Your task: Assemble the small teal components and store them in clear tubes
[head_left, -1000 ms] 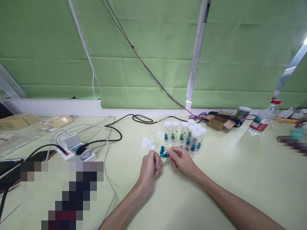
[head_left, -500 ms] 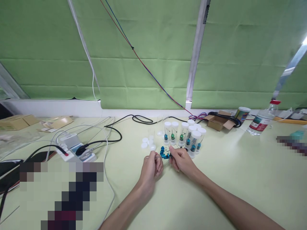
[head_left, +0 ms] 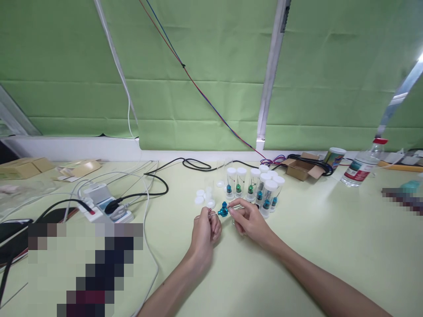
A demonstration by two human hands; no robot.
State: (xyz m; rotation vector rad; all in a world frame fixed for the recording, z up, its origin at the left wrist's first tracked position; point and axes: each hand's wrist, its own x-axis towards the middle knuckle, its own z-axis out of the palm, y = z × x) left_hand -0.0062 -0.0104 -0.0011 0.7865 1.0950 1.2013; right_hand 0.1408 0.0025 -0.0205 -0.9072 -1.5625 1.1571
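Just above the table, my left hand is closed around a thin metal rod. At the rod's right end sits a small blue metal part with a knob standing up from it. My right hand pinches at the right side of this part with thumb and forefinger. Something thin and metallic shows between those fingers, too small to make out. Behind my right hand stand several clear tubes with white caps, holding small blue or green parts with thin wires.
White caps lie left of the tubes. A power strip with plugged-in cables is on the left. A black cable runs along the back. An open cardboard box, a can and a water bottle are at the back right.
Earlier the blue metal pieces spread wider between my hands; now they show as one compact part at the rod's end. My right fingers have shifted and opened slightly around its right side.
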